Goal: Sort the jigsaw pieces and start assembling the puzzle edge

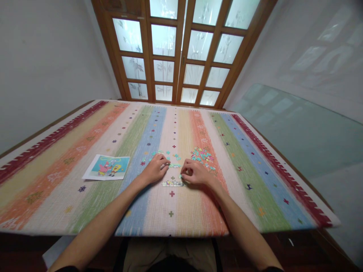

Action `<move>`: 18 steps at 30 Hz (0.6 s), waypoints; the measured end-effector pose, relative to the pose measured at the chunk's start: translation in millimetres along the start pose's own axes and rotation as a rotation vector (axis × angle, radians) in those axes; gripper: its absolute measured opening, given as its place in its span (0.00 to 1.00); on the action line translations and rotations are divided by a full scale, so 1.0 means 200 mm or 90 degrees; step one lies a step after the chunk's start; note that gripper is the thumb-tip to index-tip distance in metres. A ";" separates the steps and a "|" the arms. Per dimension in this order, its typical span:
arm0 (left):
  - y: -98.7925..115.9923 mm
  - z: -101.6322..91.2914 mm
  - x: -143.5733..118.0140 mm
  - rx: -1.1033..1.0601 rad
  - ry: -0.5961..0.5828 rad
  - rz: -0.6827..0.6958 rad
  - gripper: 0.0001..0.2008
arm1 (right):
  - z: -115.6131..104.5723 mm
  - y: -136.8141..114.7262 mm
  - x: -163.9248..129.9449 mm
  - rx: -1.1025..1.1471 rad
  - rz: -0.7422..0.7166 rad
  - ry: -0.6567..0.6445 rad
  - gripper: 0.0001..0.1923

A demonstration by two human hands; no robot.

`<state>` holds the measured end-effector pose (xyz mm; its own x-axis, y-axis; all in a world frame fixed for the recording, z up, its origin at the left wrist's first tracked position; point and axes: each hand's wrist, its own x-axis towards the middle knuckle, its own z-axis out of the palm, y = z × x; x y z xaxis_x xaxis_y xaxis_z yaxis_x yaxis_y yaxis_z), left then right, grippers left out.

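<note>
My right hand (196, 172) is pinched, thumb against forefinger, with a small pale green jigsaw piece (180, 176) at its fingertips. Below it lies a joined strip of jigsaw pieces (170, 184), whose right end is partly behind that hand. To the left, my left hand (155, 168) rests with curled fingers beside a short row of green-blue pieces (175, 166); whatever its fingertips hold is hidden. Loose turquoise pieces (168, 153) are scattered just beyond both hands. A pile of mixed pieces (202, 154) lies past my right hand.
A printed cartoon picture (109, 167) lies on the left part of the table. Striped cloth (127, 143) covers the table, its near edge close to my body. Beyond the far edge stand wooden doors (176, 56) with glass panes. Walls flank both sides.
</note>
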<state>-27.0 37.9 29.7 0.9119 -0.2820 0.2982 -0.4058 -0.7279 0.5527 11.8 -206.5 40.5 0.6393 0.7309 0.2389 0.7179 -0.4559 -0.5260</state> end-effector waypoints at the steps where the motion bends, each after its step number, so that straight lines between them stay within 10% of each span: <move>1: -0.01 0.01 0.00 0.011 -0.003 0.006 0.09 | -0.01 0.00 0.00 -0.003 0.010 -0.009 0.03; 18: -0.05 0.02 -0.02 0.072 -0.006 0.042 0.11 | -0.06 0.04 -0.02 -0.060 0.068 -0.037 0.05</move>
<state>-26.1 42.9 19.5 0.8841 -0.3371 0.3237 -0.4561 -0.7732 0.4406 19.3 -218.9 45.2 0.6987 0.7023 0.1364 0.6708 -0.5769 -0.4661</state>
